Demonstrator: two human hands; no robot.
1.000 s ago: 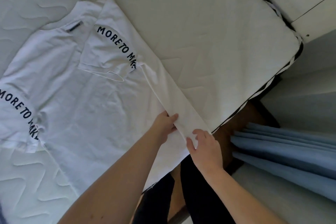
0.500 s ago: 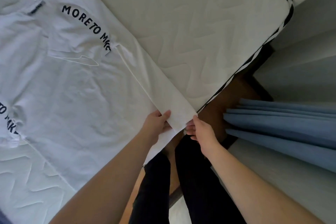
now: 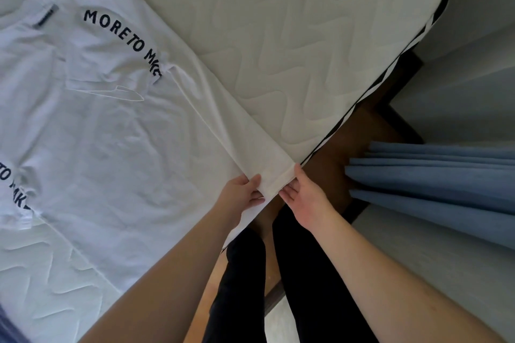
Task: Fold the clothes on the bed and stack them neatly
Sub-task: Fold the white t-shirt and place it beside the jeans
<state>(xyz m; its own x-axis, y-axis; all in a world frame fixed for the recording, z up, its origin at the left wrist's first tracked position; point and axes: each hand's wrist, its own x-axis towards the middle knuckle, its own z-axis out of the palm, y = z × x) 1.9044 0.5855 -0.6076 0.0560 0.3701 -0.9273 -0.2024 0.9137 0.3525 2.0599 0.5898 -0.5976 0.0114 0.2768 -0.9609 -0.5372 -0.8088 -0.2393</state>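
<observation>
Both hands have drawn the white T-shirt's (image 3: 111, 147) folded hem to the mattress (image 3: 278, 36) edge

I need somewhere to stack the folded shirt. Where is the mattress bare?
Bare mattress lies between the white T-shirt and the bed's far edge, plus a smaller patch at lower left. The near corner is crowded by both hands.

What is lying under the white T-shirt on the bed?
The white T-shirt lies flat on the quilted mattress, which shows bare around it. The left hand and right hand pinch its folded hem corner. Anything directly beneath the fabric is covered.
</observation>
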